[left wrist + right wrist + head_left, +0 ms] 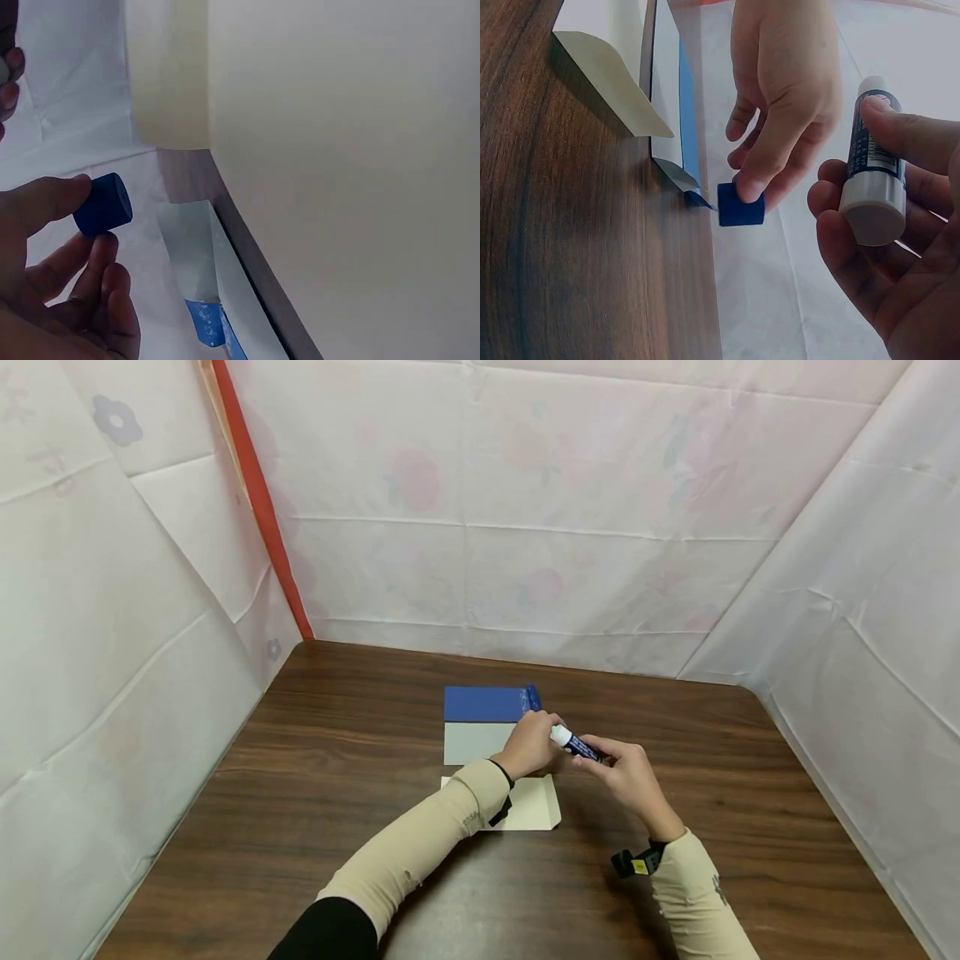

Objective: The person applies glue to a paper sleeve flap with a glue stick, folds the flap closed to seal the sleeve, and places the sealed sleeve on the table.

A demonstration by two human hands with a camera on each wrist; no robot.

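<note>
Between thumb and fingertips my left hand (531,745) pinches a small blue cap (103,205), held clear of the table. My right hand (626,772) grips a glue stick (579,747) with a dark blue label and a white base; its uncapped white tip (872,83) shows in the right wrist view. Beneath the left hand lies a blue and grey paper piece (480,703) with a bent flap on its right edge, bearing whitish marks. Nearer me is a cream paper piece (534,806) with folded edge flaps, partly hidden by the left forearm.
The papers lie on a dark wood-grain table (315,777). White patterned sheeting (562,510) hangs behind it and along both sides. A red strip (262,502) runs down the back left corner.
</note>
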